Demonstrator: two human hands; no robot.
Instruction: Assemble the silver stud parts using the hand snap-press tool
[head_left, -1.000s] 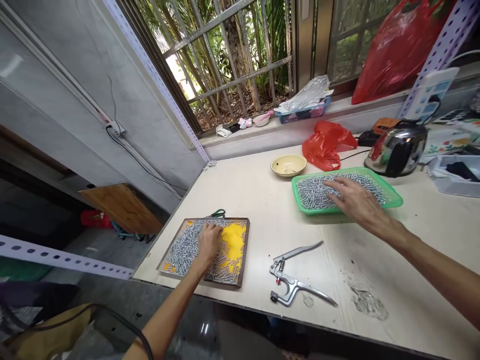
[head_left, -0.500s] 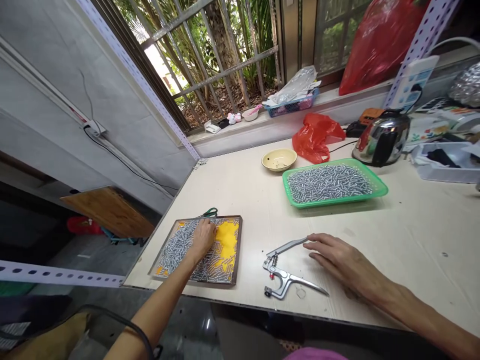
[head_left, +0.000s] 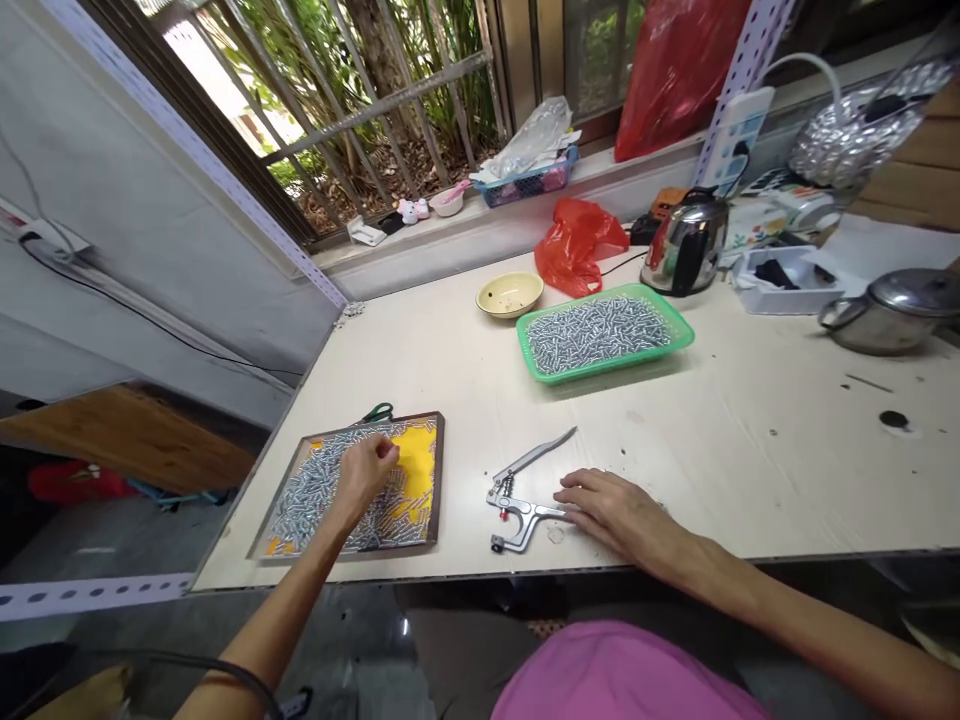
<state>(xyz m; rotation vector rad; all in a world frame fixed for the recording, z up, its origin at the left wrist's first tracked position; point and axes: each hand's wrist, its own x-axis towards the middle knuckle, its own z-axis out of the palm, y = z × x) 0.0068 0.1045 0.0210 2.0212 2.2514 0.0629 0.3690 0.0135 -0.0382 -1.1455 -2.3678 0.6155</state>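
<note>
Left hand (head_left: 367, 468) curled over small silvery pins (head_left: 307, 490) in brown-framed yellow tray (head_left: 439, 475), grip unclear, right hand (head_left: 616, 508) flat, fingers loosely spread on shiny steel pliers (head_left: 517, 510), pale matte surface (head_left: 750, 450)

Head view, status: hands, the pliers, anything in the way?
Left hand curled on metal pieces in brown tray. Right hand flat on lower handle of the pliers, not gripped. Green basket stands farther back, apart.

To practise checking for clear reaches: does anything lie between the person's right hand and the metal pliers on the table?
Nothing visible does. The right hand rests flat on the table, its fingertips touching the lower handle of the metal pliers, with no object between them.
</note>
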